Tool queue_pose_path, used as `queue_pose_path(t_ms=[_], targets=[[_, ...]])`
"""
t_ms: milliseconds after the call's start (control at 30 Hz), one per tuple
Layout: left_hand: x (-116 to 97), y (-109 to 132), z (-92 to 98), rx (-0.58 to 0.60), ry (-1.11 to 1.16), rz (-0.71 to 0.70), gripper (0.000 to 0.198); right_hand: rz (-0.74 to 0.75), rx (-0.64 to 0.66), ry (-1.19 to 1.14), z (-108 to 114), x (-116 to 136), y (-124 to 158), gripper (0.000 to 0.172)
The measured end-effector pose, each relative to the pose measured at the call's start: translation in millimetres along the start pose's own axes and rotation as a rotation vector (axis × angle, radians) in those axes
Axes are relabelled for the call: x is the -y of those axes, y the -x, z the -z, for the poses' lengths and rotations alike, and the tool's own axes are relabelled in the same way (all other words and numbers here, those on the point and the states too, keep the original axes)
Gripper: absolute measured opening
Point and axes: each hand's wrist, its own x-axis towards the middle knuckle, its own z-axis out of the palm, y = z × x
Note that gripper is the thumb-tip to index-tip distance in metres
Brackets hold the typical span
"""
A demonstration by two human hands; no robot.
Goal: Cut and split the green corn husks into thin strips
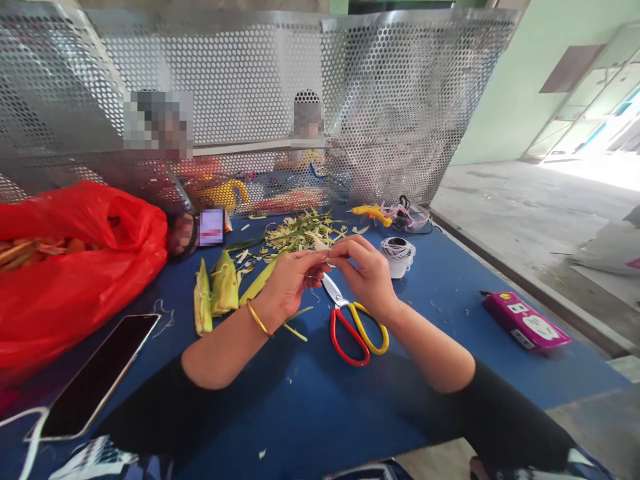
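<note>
My left hand point(293, 280), with a gold bangle at the wrist, meets my right hand point(367, 273) over the middle of the table. The fingers of both are pinched together around something thin and pale, mostly hidden. Just below my right hand lie scissors point(345, 303) with one red and one yellow handle, blades pointing away. Folded green-yellow husk pieces point(225, 287) sit to the left of my left hand. Beyond my fingers is a loose heap of shredded green and pale leaf strips point(300, 230). A roll of white string point(399, 257) stands right of my right hand.
A red plastic bag point(100, 287) bulges at the left, behind a phone point(100, 380). A purple packet point(525, 323) lies near the blue table's point(440, 347) right edge. A yellow tool point(373, 213) rests at the back. A perforated metal screen point(250, 80) closes the far side; people sit behind it.
</note>
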Motion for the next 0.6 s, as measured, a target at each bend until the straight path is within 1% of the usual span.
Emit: queue_pose_path(t_ms=[167,300,433,533,600], targets=[[3.1,-1.0,-1.9,-0.093,-0.034,-0.134,0.011,-0.181,-0.018,-0.127,-2.9,1.6,0.7,0.011],[7.1,-1.0,-1.4,-0.082,-0.096,-0.22,0.017,-0.301,-0.042,-0.163,-3.2,0.9,0.2,0.01],[9.2,0.4,-1.3,-0.061,-0.176,-0.295,0.021,-0.345,-0.069,-0.132,-2.7,-1.2,-1.4,0.012],[8.9,-0.3,-1.4,-0.077,-0.185,-0.294,0.022,-0.361,-0.057,-0.174,-3.2,-2.1,-1.5,0.012],[8.1,-1.4,-1.7,-0.101,-0.146,-0.265,0.022,-0.329,-0.045,-0.195,-3.2,-1.4,-0.9,0.009]])
